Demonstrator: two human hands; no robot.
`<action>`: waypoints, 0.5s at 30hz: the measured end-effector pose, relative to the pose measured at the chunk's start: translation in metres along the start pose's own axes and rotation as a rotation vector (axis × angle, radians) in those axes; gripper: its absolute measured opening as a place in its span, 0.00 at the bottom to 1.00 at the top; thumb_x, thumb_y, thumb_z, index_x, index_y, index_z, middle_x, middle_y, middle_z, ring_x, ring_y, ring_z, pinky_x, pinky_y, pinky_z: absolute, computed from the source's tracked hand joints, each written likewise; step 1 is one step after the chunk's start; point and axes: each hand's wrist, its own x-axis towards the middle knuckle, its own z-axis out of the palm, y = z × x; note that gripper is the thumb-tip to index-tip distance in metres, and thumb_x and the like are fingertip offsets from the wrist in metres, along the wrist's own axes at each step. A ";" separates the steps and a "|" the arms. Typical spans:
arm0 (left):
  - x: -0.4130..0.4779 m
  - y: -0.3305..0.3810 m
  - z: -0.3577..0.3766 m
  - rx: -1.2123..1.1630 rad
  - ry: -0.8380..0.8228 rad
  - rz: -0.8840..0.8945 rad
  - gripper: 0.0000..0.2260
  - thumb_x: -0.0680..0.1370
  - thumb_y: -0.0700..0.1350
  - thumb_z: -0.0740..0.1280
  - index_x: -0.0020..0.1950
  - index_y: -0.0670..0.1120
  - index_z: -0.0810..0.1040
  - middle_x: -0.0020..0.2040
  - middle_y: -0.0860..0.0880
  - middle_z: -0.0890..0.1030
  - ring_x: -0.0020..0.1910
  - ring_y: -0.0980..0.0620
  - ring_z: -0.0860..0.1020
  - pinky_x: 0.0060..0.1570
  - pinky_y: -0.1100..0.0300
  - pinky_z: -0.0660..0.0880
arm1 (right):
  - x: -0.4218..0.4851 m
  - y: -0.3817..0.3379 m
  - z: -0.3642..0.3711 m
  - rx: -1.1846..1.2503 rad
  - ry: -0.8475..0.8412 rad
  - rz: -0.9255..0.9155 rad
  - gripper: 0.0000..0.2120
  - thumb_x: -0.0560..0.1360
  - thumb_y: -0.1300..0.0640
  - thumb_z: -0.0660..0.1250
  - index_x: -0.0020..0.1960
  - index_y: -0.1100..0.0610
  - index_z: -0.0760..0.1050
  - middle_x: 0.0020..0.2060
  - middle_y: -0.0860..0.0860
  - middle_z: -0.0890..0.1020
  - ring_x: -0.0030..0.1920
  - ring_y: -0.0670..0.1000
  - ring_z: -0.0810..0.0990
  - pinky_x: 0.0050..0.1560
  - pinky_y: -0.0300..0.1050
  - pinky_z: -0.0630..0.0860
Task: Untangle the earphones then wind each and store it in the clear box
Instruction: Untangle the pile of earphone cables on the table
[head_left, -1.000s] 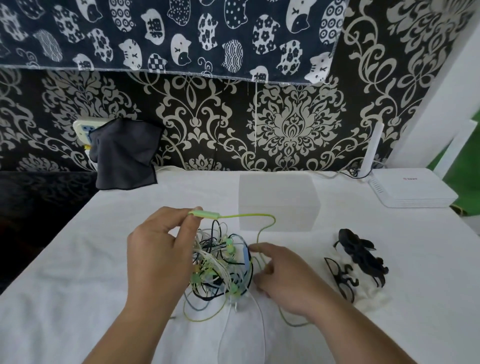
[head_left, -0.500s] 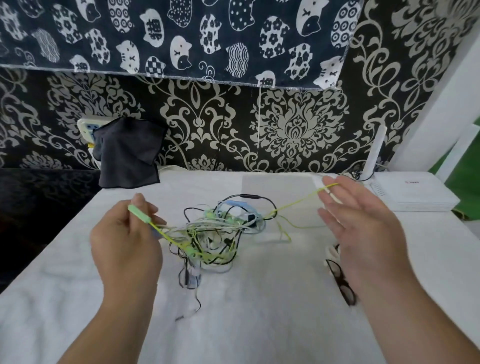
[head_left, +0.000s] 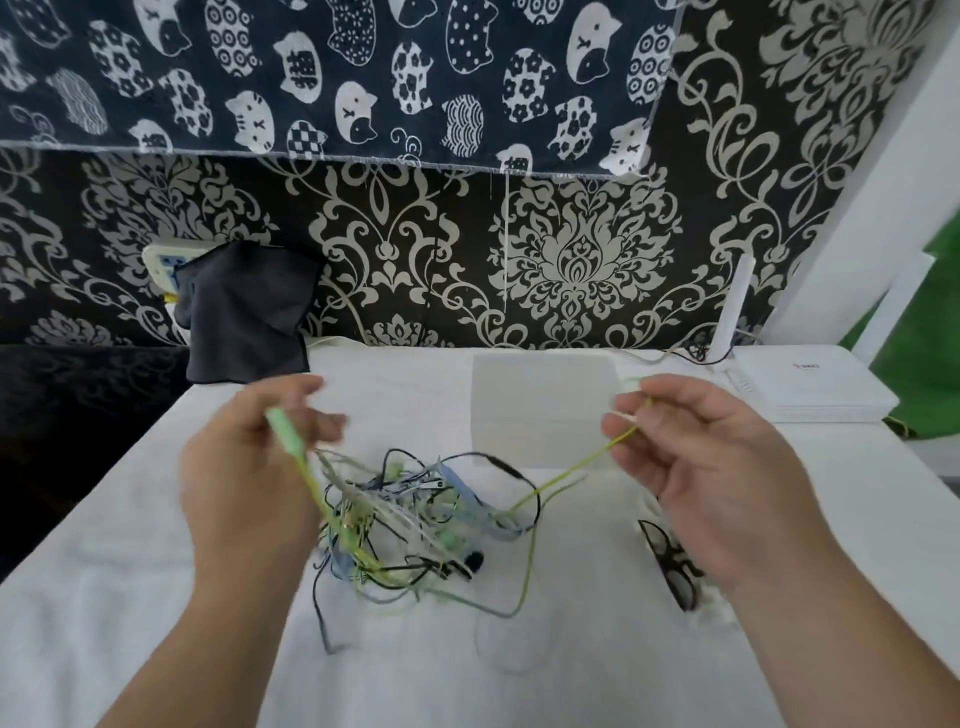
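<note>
In the head view, a thin yellow-green earphone cord (head_left: 571, 465) is pinched near either end by the left hand (head_left: 249, 467) and the right hand (head_left: 711, 467), which are held well apart. Its long axis runs left to right, dipping through the tangled heap of thin multicoloured earphones (head_left: 415, 519) on the white cloth-covered surface (head_left: 156, 597), between the hands and nearer the left. The frosted clear plastic box (head_left: 543, 405) stands just beyond.

Green cable (head_left: 571, 467) between both hands
</note>
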 end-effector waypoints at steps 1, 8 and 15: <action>-0.010 0.006 0.008 0.059 -0.151 0.043 0.13 0.79 0.35 0.65 0.41 0.51 0.81 0.35 0.52 0.82 0.33 0.56 0.81 0.38 0.61 0.75 | -0.003 0.004 0.006 -0.013 -0.055 0.020 0.10 0.73 0.71 0.63 0.43 0.60 0.80 0.36 0.55 0.85 0.36 0.53 0.86 0.33 0.40 0.81; -0.055 0.001 0.041 0.567 -0.767 0.205 0.08 0.70 0.57 0.76 0.48 0.60 0.84 0.42 0.60 0.75 0.42 0.62 0.75 0.38 0.67 0.68 | -0.019 0.009 0.033 0.171 -0.318 0.118 0.14 0.68 0.69 0.61 0.39 0.58 0.85 0.37 0.57 0.84 0.39 0.54 0.86 0.38 0.43 0.82; -0.039 -0.011 0.032 0.623 -0.555 0.215 0.10 0.73 0.47 0.73 0.49 0.63 0.82 0.45 0.60 0.69 0.38 0.60 0.74 0.34 0.63 0.69 | -0.014 -0.025 0.019 0.348 -0.185 -0.030 0.11 0.60 0.65 0.69 0.38 0.56 0.86 0.37 0.53 0.85 0.42 0.51 0.86 0.40 0.41 0.82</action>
